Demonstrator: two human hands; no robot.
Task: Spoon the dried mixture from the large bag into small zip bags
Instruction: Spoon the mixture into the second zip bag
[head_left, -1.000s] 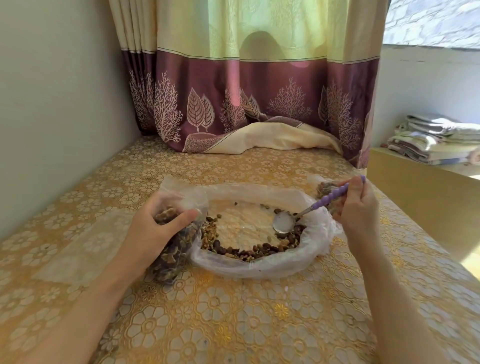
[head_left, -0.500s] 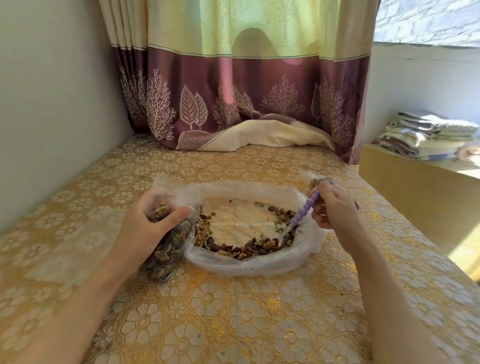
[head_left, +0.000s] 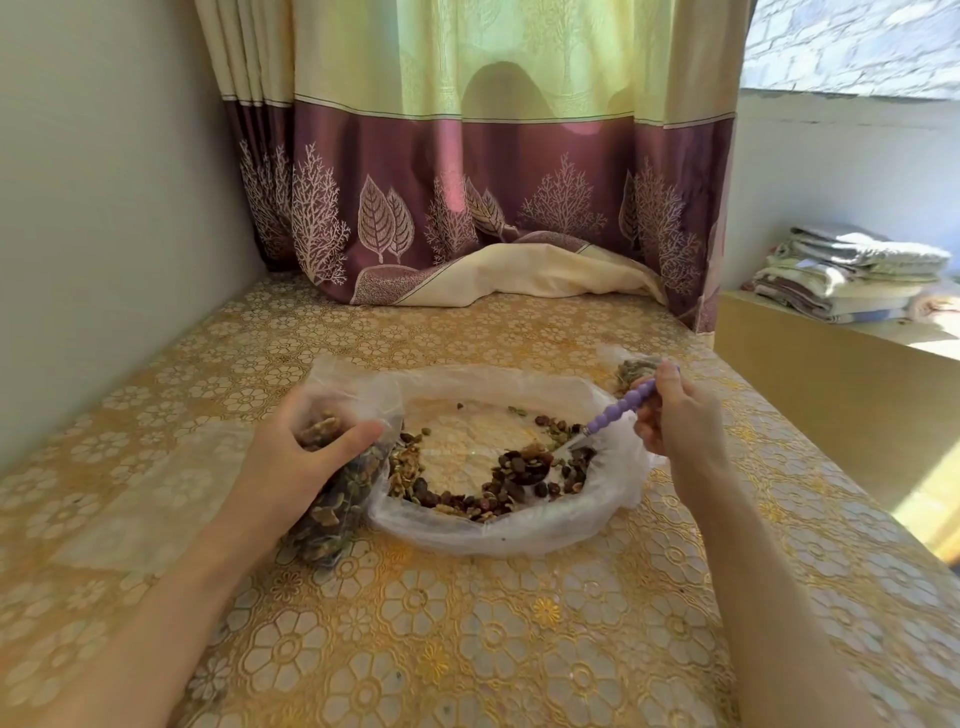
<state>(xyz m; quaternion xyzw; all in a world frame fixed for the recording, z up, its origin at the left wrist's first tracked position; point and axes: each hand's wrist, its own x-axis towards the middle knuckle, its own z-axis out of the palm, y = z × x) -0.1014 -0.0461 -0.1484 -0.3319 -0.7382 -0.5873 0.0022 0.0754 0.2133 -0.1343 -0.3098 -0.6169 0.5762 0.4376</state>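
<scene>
While the right hand (head_left: 680, 415) pinches the purple spoon (head_left: 597, 431) (bowl heaped with dried mixture (head_left: 498, 488)) inside the large bag (head_left: 519, 530), the left hand (head_left: 306, 457) grips a filled small zip bag (head_left: 337, 499) beside it on the table (head_left: 467, 649).

Both my forearms bare up to the frame edge, no sleeves showing, my left hand (head_left: 291, 457) and right hand (head_left: 680, 421) without rings, watch or gloves
</scene>
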